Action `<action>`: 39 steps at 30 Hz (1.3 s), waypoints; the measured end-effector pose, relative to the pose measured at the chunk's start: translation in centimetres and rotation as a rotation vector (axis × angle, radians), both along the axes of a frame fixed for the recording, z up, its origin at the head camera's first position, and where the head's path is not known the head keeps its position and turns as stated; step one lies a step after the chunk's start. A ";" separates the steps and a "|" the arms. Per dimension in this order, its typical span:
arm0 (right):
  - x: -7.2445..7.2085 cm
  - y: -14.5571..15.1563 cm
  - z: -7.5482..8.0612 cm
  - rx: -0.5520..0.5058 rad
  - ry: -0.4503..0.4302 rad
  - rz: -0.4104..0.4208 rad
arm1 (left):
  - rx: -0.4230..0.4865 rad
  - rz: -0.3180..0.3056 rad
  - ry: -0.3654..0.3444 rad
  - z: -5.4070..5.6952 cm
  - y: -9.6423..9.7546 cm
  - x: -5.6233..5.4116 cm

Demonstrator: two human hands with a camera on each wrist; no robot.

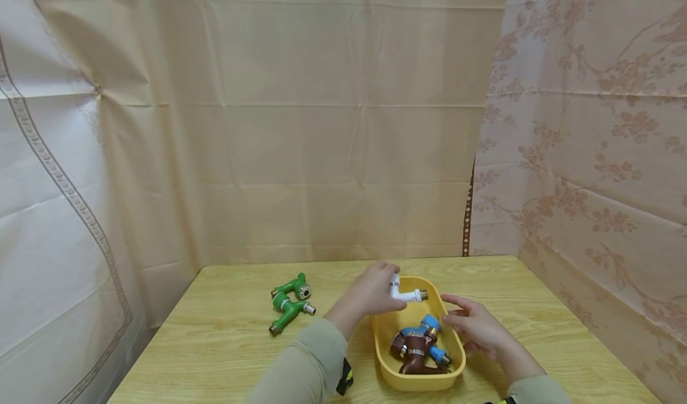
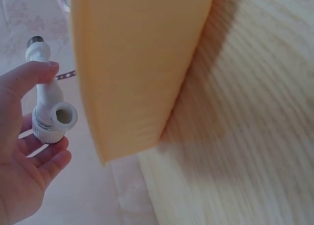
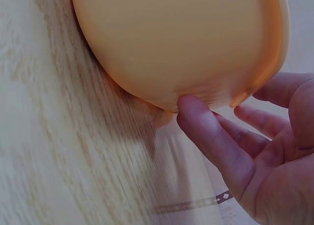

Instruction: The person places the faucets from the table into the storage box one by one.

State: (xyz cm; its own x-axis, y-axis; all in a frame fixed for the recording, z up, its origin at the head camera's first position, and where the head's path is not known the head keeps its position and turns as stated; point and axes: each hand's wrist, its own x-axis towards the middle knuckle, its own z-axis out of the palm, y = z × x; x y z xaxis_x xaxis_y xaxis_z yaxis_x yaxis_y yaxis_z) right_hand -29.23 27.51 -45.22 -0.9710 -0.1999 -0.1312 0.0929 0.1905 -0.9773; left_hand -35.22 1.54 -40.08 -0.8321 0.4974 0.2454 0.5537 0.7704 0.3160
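My left hand (image 1: 370, 292) grips a white water tap (image 1: 408, 296) above the far part of a yellow plastic tub (image 1: 418, 384). In the left wrist view the thumb lies across the body of the white tap (image 2: 49, 95), beside the tub's outer wall (image 2: 135, 78). My right hand (image 1: 480, 330) is at the tub's right side with fingers spread, and in the right wrist view its fingertips (image 3: 189, 105) appear to touch the wall. Inside the tub's near end lie brown taps (image 1: 416, 345) and blue taps (image 1: 431, 321), overlapping, so their number is hard to tell.
Two green taps, one nearer (image 1: 290, 313) and one farther (image 1: 294, 286), lie close together on the wooden table (image 1: 214, 338), left of the tub. A beige curtain (image 1: 333, 123) hangs behind the table, and a flowered cloth (image 1: 601, 153) hangs along the right.
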 end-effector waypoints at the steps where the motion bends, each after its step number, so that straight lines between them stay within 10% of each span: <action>1: 0.0 0.0 0.0 -0.001 0.000 0.002 | -0.007 0.003 -0.004 -0.2 0.1 0.0; 39: 0.0 0.1 0.0 0.017 0.013 -0.009 | -0.128 0.014 -0.010 -1.4 0.7 0.8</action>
